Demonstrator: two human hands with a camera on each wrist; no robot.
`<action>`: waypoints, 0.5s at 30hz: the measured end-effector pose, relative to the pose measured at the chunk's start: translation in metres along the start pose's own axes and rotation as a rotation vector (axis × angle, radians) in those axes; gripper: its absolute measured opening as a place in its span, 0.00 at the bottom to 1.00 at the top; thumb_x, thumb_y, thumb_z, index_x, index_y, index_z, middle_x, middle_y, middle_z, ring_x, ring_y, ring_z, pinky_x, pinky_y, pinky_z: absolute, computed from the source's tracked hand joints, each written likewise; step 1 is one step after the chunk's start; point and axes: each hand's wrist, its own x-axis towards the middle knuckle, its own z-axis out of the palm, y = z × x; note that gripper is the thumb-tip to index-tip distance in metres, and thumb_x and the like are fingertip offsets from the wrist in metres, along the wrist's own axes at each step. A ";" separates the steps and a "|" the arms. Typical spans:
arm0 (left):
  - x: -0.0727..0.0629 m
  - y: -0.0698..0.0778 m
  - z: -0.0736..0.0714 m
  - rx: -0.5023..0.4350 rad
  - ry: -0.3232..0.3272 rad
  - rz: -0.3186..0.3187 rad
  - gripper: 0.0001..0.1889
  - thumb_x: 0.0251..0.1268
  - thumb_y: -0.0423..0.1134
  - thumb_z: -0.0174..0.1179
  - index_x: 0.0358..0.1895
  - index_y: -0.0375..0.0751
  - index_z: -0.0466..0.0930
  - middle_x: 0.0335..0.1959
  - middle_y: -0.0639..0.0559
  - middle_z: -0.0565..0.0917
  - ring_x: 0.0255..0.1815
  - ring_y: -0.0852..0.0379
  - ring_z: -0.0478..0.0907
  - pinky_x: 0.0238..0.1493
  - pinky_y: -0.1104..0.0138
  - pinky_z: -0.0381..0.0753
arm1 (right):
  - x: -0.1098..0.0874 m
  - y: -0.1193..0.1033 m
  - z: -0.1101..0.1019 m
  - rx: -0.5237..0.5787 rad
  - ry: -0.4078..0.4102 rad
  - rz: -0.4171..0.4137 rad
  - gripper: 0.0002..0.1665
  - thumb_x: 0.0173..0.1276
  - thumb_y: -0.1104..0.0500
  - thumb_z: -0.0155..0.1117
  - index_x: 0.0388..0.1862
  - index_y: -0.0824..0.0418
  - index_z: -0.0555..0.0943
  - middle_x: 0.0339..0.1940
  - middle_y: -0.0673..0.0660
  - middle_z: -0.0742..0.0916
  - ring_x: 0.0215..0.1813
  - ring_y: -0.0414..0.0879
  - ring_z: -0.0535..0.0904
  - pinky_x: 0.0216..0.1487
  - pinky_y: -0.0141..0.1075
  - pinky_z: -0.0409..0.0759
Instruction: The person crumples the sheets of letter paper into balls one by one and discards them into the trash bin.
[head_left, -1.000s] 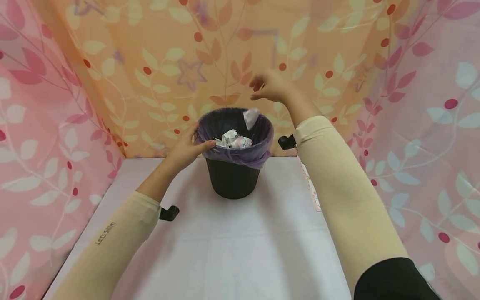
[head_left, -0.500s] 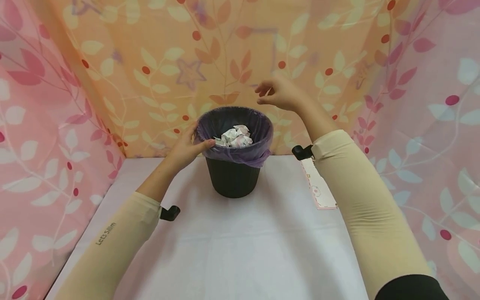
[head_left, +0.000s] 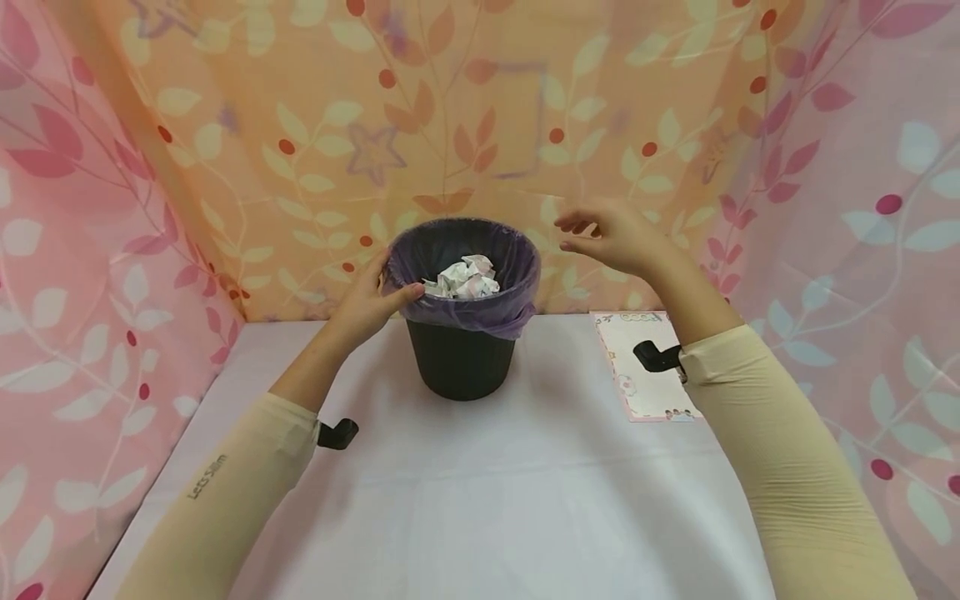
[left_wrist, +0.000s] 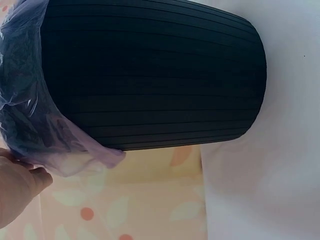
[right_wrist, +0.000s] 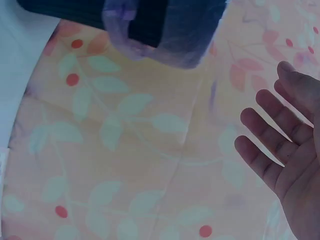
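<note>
A black trash bin [head_left: 461, 367] stands upright on the white tabletop, its purple plastic liner [head_left: 480, 315] folded over the rim. Inside lie several crumpled papers [head_left: 467, 277]. My left hand [head_left: 367, 304] holds the bin at the left of its rim, thumb across the liner's edge and fingers round the outer side. In the left wrist view, the hand's fingers [left_wrist: 37, 180] show against the liner at the rim. My right hand [head_left: 618, 237] hangs in the air to the right of the bin, fingers loosely bent and holding nothing. The right wrist view shows its palm [right_wrist: 300, 175] with fingers apart.
A white sheet with a pink decorated border [head_left: 647, 396] lies at the back right of the table [head_left: 480, 500], partly covered by the right wrist camera [head_left: 656, 357]. Leaf-patterned cloth [head_left: 300, 67] hangs behind and on both sides.
A crumpled paper that was falling into the bin now lies among the others. My right hand has moved right and down, away from the bin, uncovering more of the sheet. The left hand stays put.
</note>
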 end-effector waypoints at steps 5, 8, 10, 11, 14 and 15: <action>-0.002 -0.002 0.002 -0.048 -0.006 -0.010 0.53 0.64 0.61 0.68 0.84 0.45 0.47 0.83 0.45 0.54 0.84 0.45 0.49 0.82 0.46 0.51 | -0.026 0.019 0.001 -0.004 0.014 0.031 0.19 0.71 0.62 0.70 0.59 0.65 0.83 0.56 0.64 0.86 0.58 0.58 0.81 0.60 0.55 0.78; -0.004 -0.003 0.003 -0.092 0.000 -0.014 0.53 0.65 0.60 0.68 0.84 0.45 0.46 0.84 0.45 0.53 0.84 0.43 0.48 0.82 0.47 0.53 | -0.040 0.028 0.002 -0.029 0.032 0.034 0.19 0.71 0.62 0.70 0.58 0.64 0.83 0.56 0.64 0.87 0.59 0.58 0.81 0.60 0.55 0.78; -0.005 -0.004 0.004 -0.120 0.009 -0.016 0.53 0.66 0.59 0.68 0.84 0.45 0.46 0.84 0.46 0.51 0.84 0.41 0.47 0.81 0.46 0.53 | -0.047 0.033 0.002 -0.041 0.041 0.036 0.19 0.70 0.61 0.71 0.58 0.64 0.84 0.56 0.63 0.87 0.58 0.58 0.82 0.59 0.56 0.79; -0.006 -0.004 0.004 -0.121 0.021 -0.013 0.52 0.66 0.58 0.68 0.84 0.45 0.46 0.84 0.46 0.51 0.84 0.41 0.47 0.81 0.46 0.53 | -0.051 0.036 0.002 -0.046 0.043 0.039 0.19 0.70 0.61 0.71 0.58 0.64 0.84 0.56 0.63 0.88 0.58 0.58 0.82 0.59 0.55 0.80; -0.010 -0.002 0.004 -0.123 0.054 0.002 0.51 0.66 0.58 0.68 0.84 0.46 0.48 0.85 0.47 0.49 0.84 0.39 0.46 0.80 0.43 0.54 | -0.062 0.042 0.003 -0.055 0.049 0.067 0.19 0.69 0.61 0.72 0.58 0.62 0.84 0.56 0.61 0.88 0.58 0.57 0.82 0.59 0.54 0.80; -0.011 -0.001 0.004 -0.122 0.067 0.015 0.51 0.66 0.57 0.68 0.84 0.46 0.49 0.85 0.47 0.49 0.84 0.38 0.46 0.80 0.42 0.54 | -0.065 0.044 0.003 -0.049 0.050 0.076 0.19 0.69 0.61 0.72 0.58 0.62 0.84 0.56 0.61 0.88 0.57 0.57 0.82 0.60 0.54 0.79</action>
